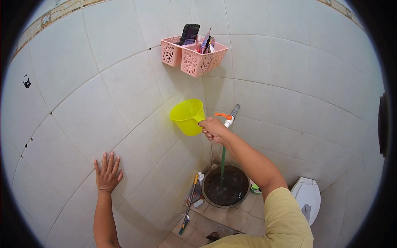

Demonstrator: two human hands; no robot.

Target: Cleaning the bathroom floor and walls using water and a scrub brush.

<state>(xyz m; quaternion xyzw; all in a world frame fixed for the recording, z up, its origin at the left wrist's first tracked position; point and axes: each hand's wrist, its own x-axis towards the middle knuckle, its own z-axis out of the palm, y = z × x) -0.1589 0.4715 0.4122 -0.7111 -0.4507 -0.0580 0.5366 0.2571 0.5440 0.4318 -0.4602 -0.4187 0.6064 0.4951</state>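
My right hand (214, 128) grips the handle of a yellow-green plastic water dipper (187, 116), held out near the tiled corner with its mouth tilted upward. Whether water is in the dipper I cannot tell. Flat against the white wall tiles (139, 102) on the left rests my left hand (108, 175), fingers spread and holding nothing. Behind my right hand a white tap (229, 121) with an orange lever (222, 116) sticks out of the wall. From it a green hose (223, 161) runs down into a round dark tub (226, 205) of water on the floor.
A pink two-part basket (194, 62) hangs in the corner, holding a dark phone-like object (189, 34) and packets. Beside the tub stand a white bottle (201, 177) and a long-handled brush (188, 203). A toilet with a white lid (307, 193) is at right.
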